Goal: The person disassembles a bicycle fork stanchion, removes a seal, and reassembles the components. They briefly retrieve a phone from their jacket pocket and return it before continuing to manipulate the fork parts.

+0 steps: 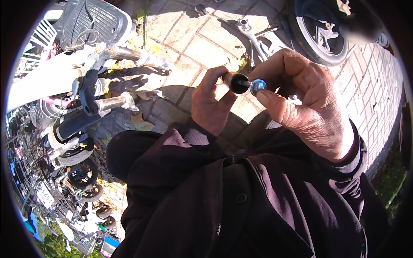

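My left hand (211, 105) pinches a short dark-brown cylinder (235, 81) with a ridged outer side, its dark hollow end turned to the right. A shiny bluish metal knob (258, 86) sits between the thumb and forefinger of my right hand (309, 101). A thin pale stem appears to link the knob to the cylinder's mouth; I cannot tell how far it reaches in. Both hands are close together over the brick paving (189, 56), in front of my dark jacket.
Left of my hands lies a two-legged fork (114, 103) beside a white frame (43, 88). Ahead, wrenches (249, 34) and other metal tools lie on the bricks. A wheel with a black tyre (301, 34) is at the far right. Several small wheels and a wire basket (26, 159) crowd the left edge.
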Available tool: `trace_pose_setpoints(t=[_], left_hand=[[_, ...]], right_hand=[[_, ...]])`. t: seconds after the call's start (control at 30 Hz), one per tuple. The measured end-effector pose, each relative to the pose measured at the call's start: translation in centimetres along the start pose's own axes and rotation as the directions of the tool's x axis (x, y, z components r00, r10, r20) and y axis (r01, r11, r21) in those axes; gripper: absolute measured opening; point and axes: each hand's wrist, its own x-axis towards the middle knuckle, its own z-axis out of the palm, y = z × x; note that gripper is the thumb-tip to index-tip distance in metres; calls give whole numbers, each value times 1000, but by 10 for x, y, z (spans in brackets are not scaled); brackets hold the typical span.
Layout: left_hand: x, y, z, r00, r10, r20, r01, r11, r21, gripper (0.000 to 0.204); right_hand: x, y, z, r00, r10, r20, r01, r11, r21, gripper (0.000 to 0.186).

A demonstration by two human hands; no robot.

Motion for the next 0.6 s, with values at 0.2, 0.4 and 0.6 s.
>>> trace_pose_setpoints(t=[0.2, 0.4, 0.6], left_hand=[[0, -1, 0, 1000, 8, -6, -8, 1000, 19, 54], [1, -2, 1, 1000, 16, -19, -16, 1000, -3, 55], [1, 0, 1, 1000, 2, -22, -2, 1000, 21, 57]], right_hand=[[1, 0, 0, 1000, 12, -10, -12, 1000, 9, 33], [2, -2, -1, 1000, -6, 4, 6, 999, -34, 35], [3, -1, -1, 1000, 9, -6, -9, 1000, -10, 37]])
